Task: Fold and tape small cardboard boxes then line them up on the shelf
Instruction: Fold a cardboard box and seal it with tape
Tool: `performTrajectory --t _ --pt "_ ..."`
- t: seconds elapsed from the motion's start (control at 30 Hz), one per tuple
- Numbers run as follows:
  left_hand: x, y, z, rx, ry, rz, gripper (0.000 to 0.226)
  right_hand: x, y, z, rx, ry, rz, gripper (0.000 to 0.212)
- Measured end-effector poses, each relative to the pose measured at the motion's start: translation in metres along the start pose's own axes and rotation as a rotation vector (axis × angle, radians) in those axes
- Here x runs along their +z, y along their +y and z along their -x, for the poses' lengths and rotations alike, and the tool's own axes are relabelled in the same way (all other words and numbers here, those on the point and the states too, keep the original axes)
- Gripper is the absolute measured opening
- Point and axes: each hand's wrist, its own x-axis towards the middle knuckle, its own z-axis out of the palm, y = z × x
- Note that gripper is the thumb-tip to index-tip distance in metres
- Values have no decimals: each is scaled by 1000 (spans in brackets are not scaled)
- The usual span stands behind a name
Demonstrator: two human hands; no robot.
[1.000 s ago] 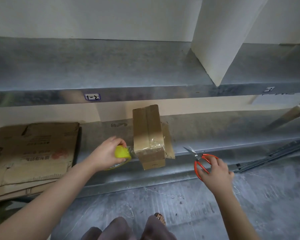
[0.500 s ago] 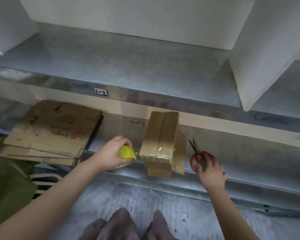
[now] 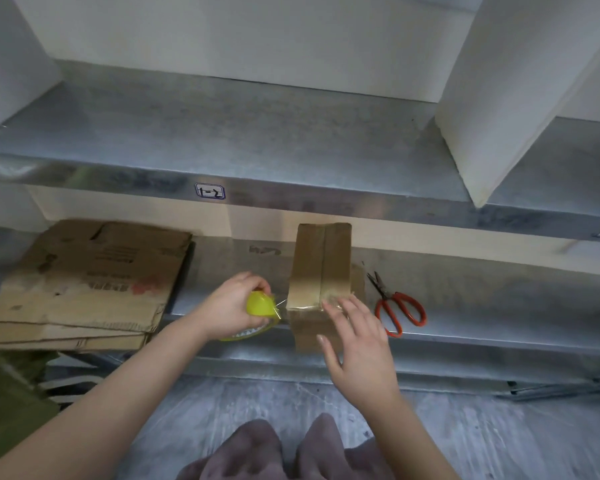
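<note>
The left hand (image 3: 227, 308) clasps a yellow plastic tape dispenser (image 3: 258, 302), its tape stretched to the small brown cardboard box (image 3: 321, 265) just right of it on the grey metal shelf (image 3: 499, 299). The right hand (image 3: 359, 344), fingers straight, presses the box's near end. Red-handled scissors (image 3: 400, 311) lie beyond.

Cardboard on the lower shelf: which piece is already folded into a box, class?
The small box between the yellow tape dispenser and the red scissors: its flaps are closed and taped, while the sheets at left lie flat, stacked.
</note>
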Motion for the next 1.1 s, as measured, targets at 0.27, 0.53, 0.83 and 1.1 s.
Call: performTrajectory --t 0.27,0.53,0.83,1.1 --pt "-5 -6 -4 43 -18 44 47 29 -22 -8 141 9 67 48" --pt "-8 -14 -14 93 -110 -3 43 32 1 5 131 -11 152 56" --pt "-32 -37 -8 105 -46 -10 42 21 -12 0 159 22 209 47" --pt "-36 -20 18 179 27 56 44 8 -69 -30 32 161 92 29"
